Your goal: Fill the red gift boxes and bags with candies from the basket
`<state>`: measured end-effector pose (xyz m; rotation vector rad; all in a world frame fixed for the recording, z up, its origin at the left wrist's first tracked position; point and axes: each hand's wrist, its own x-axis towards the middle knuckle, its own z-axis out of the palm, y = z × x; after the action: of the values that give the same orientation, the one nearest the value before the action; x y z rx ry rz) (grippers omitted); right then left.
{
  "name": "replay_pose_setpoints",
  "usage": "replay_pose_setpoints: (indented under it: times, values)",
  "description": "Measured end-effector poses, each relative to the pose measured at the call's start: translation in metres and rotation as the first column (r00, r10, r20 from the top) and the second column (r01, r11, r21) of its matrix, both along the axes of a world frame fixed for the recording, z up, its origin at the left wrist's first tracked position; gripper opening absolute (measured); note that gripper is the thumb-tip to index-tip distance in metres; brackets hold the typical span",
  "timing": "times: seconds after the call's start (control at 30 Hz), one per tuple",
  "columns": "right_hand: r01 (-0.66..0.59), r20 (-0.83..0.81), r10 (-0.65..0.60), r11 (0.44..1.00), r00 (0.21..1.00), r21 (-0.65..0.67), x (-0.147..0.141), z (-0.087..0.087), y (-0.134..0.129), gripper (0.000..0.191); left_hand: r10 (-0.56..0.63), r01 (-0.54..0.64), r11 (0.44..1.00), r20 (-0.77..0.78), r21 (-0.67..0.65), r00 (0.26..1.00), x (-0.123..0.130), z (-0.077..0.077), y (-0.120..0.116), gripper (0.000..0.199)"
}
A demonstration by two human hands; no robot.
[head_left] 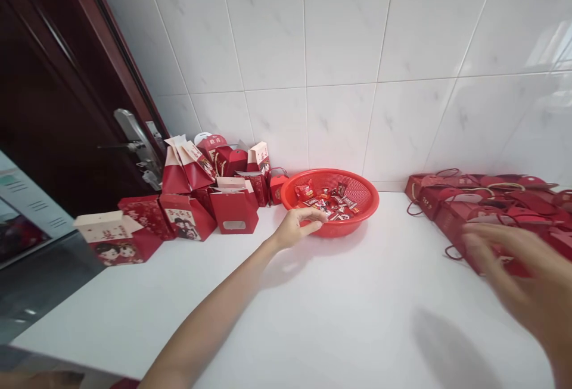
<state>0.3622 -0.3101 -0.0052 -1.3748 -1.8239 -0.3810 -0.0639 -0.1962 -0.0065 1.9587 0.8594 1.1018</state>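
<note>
A red plastic basket (333, 230) with mesh sides stands against the tiled wall, holding several small wrapped candies (333, 201). At its front left rim is my left hand (297, 226), thumb and fingers apart with nothing visible between them; whether it touches the rim I cannot tell. My right hand (522, 270), smeared by motion, is held above the table at the right, fingers stretched out and apart. Just behind it lie red gift boxes (451, 216) with cord handles, packed in rows. The hand hides part of the nearest ones.
Several red paper gift boxes (235, 210), some with open tops, stand in a group at the left of the white table (357, 311). A dark door (58, 67) with a metal handle (134, 139) is beyond them. White wall tiles (277, 37) rise behind the table.
</note>
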Motion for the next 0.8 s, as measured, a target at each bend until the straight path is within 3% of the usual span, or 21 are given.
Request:
replay_pose_setpoints:
  times: [0.1,0.2,0.3,0.37,0.43,0.5,0.63,0.7,0.8]
  values:
    - [-0.152,0.024,0.152,0.988,0.988,-0.006,-0.075,0.003,0.02,0.038,0.072,-0.07,0.995,-0.028,0.075,0.997,-0.022,0.017,-0.001,0.02]
    - [-0.314,0.055,0.315,0.949,0.947,-0.035,-0.122,0.002,0.016,0.031,0.288,-0.287,0.932,0.032,0.222,0.957,-0.062,0.045,0.003,0.021]
    - [-0.42,0.072,0.426,0.904,0.902,-0.087,-0.136,-0.003,0.009,0.019,0.547,-0.559,0.768,0.133,0.313,0.826,-0.112,0.075,0.01,0.018]
    - [-0.44,0.071,0.448,0.892,0.891,-0.107,-0.136,-0.006,0.007,0.016,0.699,-0.732,0.617,0.226,0.29,0.679,-0.143,0.091,0.013,0.016]
    - [-0.439,0.074,0.45,0.89,0.89,-0.125,-0.136,-0.008,0.008,0.017,0.788,-0.832,0.5,0.272,0.241,0.552,-0.168,0.1,0.013,0.015]
    - [-0.438,0.082,0.452,0.887,0.888,-0.145,-0.138,-0.008,0.008,0.019,0.828,-0.862,0.456,0.249,0.222,0.503,-0.183,0.1,0.01,0.014]
    - [-0.435,0.104,0.461,0.877,0.881,-0.202,-0.146,-0.008,0.009,0.027,0.854,-0.832,0.516,-0.049,0.201,0.518,-0.189,0.085,0.008,0.02]
    - [-0.427,0.112,0.46,0.874,0.881,-0.23,-0.148,-0.01,0.009,0.031,0.861,-0.822,0.507,-0.195,0.26,0.469,-0.186,0.075,0.01,0.022]
    - [-0.416,0.111,0.456,0.87,0.883,-0.266,-0.148,-0.014,0.009,0.034,0.875,-0.813,0.477,-0.263,0.335,0.406,-0.185,0.064,0.017,0.021]
